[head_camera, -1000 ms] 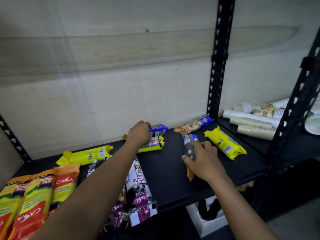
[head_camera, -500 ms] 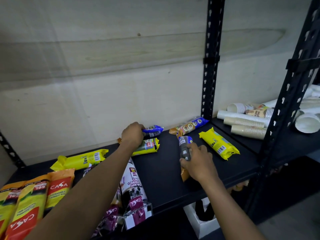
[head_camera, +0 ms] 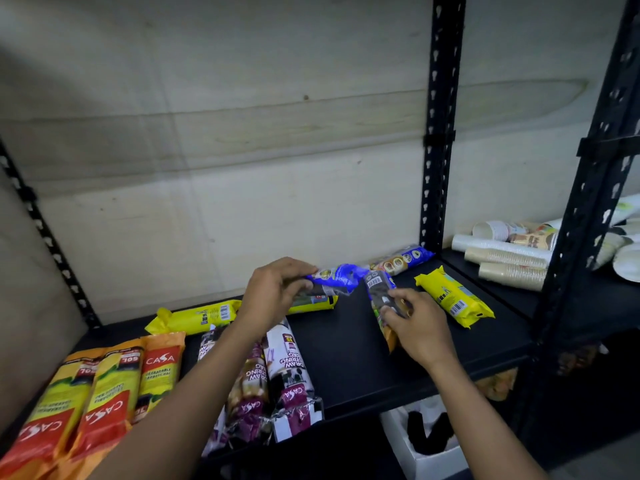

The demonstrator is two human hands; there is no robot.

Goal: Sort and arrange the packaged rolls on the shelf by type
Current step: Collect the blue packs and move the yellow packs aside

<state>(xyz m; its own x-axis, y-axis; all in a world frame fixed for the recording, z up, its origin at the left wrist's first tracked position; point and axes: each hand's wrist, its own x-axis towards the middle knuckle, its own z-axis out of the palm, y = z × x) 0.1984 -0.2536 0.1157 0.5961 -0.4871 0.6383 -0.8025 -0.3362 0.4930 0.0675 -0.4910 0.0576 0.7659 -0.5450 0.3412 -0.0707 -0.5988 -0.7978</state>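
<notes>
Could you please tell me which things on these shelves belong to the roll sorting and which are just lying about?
Part of the job:
blue-ended roll in the left hand
dark roll in the right hand
yellow rolls
orange Casa packs
drawstring bag rolls

Just lying about:
paper cup stacks
white box below
</notes>
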